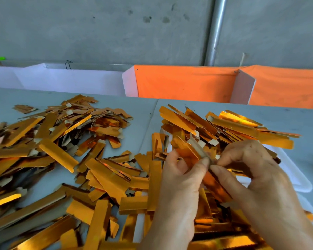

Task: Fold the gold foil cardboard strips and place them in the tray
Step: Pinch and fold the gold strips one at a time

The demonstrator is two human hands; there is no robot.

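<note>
A pale grey bench [116, 101] carried loose gold foil strips [61, 141] heaped left of a white tray [296, 177], which itself lay piled with more strips.

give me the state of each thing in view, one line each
left hand: pinching the held strip
right hand: pinching the same strip
held strip: raised above the tray, partly folded
tray: white, heaped with strips, rim showing at right
loose strips: scattered on the table
table: grey, largely covered
</note>
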